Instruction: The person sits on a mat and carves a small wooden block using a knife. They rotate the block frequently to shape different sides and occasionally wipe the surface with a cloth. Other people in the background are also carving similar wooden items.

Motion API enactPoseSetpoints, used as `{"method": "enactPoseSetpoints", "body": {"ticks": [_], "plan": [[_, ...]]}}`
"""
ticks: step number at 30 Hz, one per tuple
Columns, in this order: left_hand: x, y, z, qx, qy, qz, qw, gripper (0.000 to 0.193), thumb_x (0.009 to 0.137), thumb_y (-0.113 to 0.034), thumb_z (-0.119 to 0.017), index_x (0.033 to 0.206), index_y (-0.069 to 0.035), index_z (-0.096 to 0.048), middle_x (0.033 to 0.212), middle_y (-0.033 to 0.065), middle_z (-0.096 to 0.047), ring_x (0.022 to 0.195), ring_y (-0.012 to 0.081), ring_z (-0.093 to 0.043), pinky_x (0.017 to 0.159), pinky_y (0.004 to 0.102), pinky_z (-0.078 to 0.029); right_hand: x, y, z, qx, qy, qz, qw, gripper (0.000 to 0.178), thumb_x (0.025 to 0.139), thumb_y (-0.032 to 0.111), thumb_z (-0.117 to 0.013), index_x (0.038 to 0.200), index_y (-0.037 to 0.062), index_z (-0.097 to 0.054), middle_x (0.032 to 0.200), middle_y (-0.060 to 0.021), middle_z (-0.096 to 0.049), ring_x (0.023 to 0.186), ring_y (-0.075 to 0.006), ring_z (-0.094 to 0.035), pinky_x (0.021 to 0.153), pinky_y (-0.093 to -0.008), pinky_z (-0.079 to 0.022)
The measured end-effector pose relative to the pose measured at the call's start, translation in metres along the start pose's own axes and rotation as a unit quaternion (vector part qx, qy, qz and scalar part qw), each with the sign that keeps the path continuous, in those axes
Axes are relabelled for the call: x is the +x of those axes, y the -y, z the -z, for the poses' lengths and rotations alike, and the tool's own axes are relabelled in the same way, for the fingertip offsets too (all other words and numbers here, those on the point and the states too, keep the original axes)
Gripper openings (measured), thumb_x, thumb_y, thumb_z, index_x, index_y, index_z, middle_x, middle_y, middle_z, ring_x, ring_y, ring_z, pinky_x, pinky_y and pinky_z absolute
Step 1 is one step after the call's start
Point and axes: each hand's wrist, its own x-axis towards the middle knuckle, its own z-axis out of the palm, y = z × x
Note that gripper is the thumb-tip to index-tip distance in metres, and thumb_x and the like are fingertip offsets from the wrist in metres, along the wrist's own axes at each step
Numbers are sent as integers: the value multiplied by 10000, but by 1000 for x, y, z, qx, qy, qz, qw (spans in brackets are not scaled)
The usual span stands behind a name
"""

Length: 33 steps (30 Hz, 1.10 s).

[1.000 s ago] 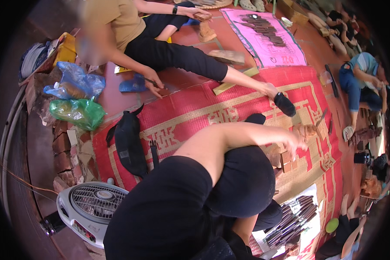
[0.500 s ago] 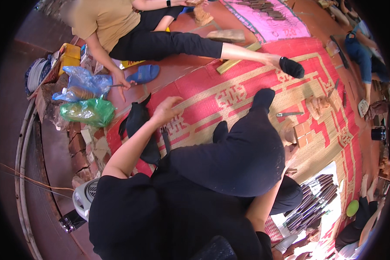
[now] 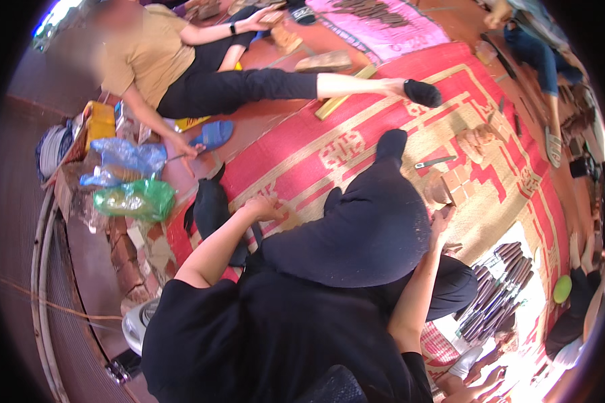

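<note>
My left hand [image 3: 265, 207] hovers over the red and straw-coloured mat [image 3: 299, 141], beside a black cloth bag [image 3: 212, 208]. Its fingers are loosely bent and apart, and I see nothing in them. A dark-handled tool [image 3: 257, 232] lies by that wrist, partly hidden. Beyond my raised right knee, my right hand [image 3: 441, 220] is closed at the lower end of a brown carved wooden piece [image 3: 438, 191]; the knee hides part of the grip. Close to it are square pale wooden blocks [image 3: 458, 180] and a knife-like tool [image 3: 435, 162].
A person [image 3: 148, 57] sits at the far left, one leg stretched over the mat. Blue and green plastic bags [image 3: 134, 200] lie at left near a blue slipper [image 3: 216, 134]. Many carving tools [image 3: 494, 292] rest on white cloth at right. A carved wooden figure [image 3: 476, 141] stands farther off.
My left hand has moved down toward my lap and its fingers have bent. My right hand stays by the wooden piece. The whole view has shifted a little.
</note>
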Motion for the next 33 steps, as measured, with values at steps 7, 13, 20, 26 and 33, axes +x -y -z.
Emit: {"method": "enactPoseSetpoints", "body": {"ticks": [7,13,20,26,33], "plan": [[23,-142,118,-109,-222,-361,899,547,859,-382,-619,1297,-71,-514,1260,185,-567,1181,325,-533,994,393,-414,-20,29,4,134,44,-72,987,716,816,154,-505,1480,86,-247,777,-82,-537,581,-157,-494,534,-295,-440],[22,-299,179,1,-199,-537,820,572,825,-308,-640,1319,-61,-493,1315,178,-524,1218,302,-509,1011,388,-406,-36,62,8,134,25,-18,990,604,811,177,-521,1378,26,-378,731,-93,-555,547,-172,-528,505,-323,-442],[6,-452,135,306,-120,-571,752,626,769,-277,-720,1330,-134,-483,1345,144,-471,1239,351,-455,1021,474,-407,-33,64,13,125,-10,-21,992,389,807,58,-528,1194,22,-511,706,-95,-594,531,-165,-552,527,-336,-462],[37,-455,60,297,-70,-661,686,594,710,-332,-756,1262,-225,-565,1223,118,-542,1193,345,-480,970,521,-410,-20,40,-5,77,-93,87,989,198,775,67,-552,967,23,-540,728,-46,-567,560,-157,-544,513,-306,-465],[37,-450,71,258,-42,-684,681,595,682,-300,-728,1248,-203,-573,1194,102,-545,1177,321,-464,985,490,-387,-15,36,-2,13,-41,18,999,335,864,223,-572,1096,-17,-598,987,-251,-633,913,-400,-621,775,-478,-476]]}}
